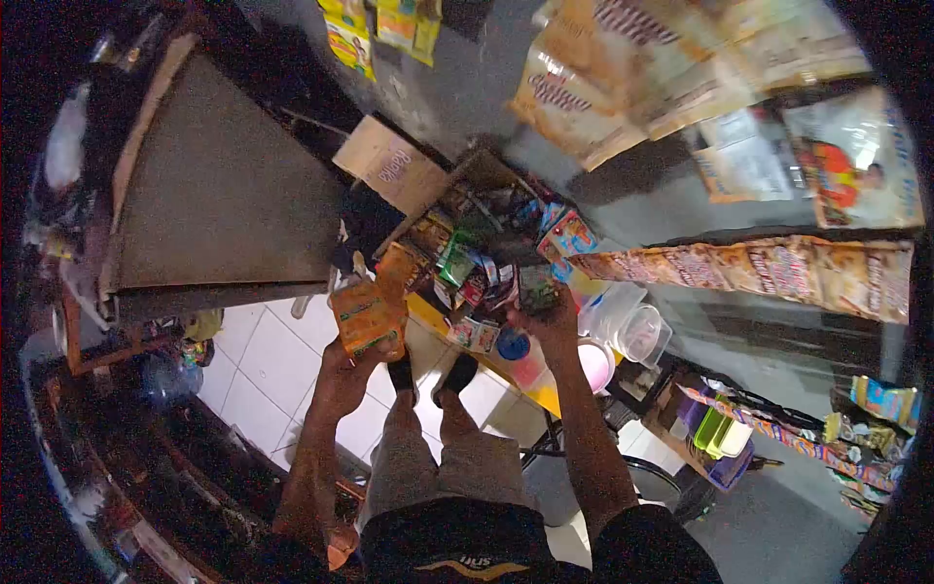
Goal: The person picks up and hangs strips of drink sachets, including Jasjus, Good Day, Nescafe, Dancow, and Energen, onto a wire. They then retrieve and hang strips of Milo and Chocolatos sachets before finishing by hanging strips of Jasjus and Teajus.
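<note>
My left hand [358,362] is closed around the lower edge of some orange packets [365,313]. Another orange packet [397,271] overlaps them beside the box. On the other side, my right hand [551,319] grips a dark greenish packet [536,286] at the near side of an open cardboard box [413,220]. Many sachets lie jumbled in that box, among them a green sachet [454,261]. A blue-and-red packet [567,239] leans at the box's right corner. Small pale sachets [474,334] and a round blue item [513,343] lie just below my right hand.
The box stands on a yellow table [428,316]. Clear plastic tubs [637,331] stand to the right. A strip of brown sachets [749,273] and large packs [584,107] hang along the wall. A big brown panel [219,185] fills the left, above white floor tiles [277,365].
</note>
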Tool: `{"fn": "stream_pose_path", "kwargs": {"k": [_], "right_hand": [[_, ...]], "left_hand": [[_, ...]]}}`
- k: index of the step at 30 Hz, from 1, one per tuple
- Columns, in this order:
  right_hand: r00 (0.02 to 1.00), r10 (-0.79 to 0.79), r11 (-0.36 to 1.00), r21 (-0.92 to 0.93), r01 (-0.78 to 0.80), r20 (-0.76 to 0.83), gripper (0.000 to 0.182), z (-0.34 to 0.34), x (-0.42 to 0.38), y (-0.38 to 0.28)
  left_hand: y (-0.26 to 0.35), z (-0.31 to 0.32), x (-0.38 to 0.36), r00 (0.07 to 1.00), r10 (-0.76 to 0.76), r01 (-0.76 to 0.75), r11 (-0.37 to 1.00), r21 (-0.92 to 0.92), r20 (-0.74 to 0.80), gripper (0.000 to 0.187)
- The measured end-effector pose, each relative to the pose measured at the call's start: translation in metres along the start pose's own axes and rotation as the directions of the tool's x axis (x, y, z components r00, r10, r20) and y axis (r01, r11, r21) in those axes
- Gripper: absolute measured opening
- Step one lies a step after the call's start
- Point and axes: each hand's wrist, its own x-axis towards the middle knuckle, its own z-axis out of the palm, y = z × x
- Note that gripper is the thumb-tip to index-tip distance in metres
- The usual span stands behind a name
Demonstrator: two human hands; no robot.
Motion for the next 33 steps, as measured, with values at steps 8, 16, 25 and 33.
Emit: {"fn": "stream_pose_path", "kwargs": {"k": [8, 16, 25, 33], "right_hand": [[0.990, 0.139, 0.887, 0.444, -0.129, 0.011, 0.037, 0.014, -0.086, -0.106], [0.967, -0.023, 0.937, 0.343, -0.067, 0.253, 0.031, 0.035, -0.191, -0.188], [0.957, 0.267, 0.689, 0.717, -0.104, -0.117, 0.029, 0.092, -0.310, -0.163], [0.872, 0.099, 0.747, 0.614, 0.253, -0.480, 0.031, 0.109, -0.385, -0.180]], "left_hand": [[0.078, -0.030, -0.044, 0.974, -0.024, 0.061, 0.985, -0.158, 0.227, 0.037], [0.130, -0.068, -0.080, 0.893, 0.119, -0.010, 0.970, -0.244, 0.434, 0.055], [0.120, -0.095, -0.101, 0.716, 0.203, -0.163, 0.979, -0.123, 0.668, 0.055], [0.134, -0.044, -0.133, 0.635, 0.201, -0.184, 0.977, -0.107, 0.746, 0.040]]}}
